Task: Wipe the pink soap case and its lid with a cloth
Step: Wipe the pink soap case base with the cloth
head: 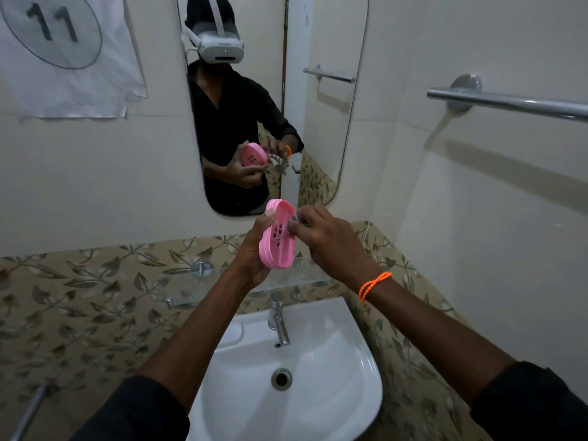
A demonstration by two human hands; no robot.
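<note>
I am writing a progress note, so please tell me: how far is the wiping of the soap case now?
Done: nothing is provably finished.
In hand: the left hand grips the pink soap case over the sink, while the right hand presses a cloth against it.
Left: the lid; none is visible.

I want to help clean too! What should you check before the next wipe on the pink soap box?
1. Left hand holds the pink soap case firmly: ok.
2. Cloth pinched in right hand: ok, though mostly hidden by the fingers.
3. Cloth touching the case's inside: ok, it sits at the slotted tray.
4. Case held over the sink, so a drop lands safely: ok.
5. Lid within reach: cannot tell, none is in view.
6. Case already clean: cannot tell.
</note>
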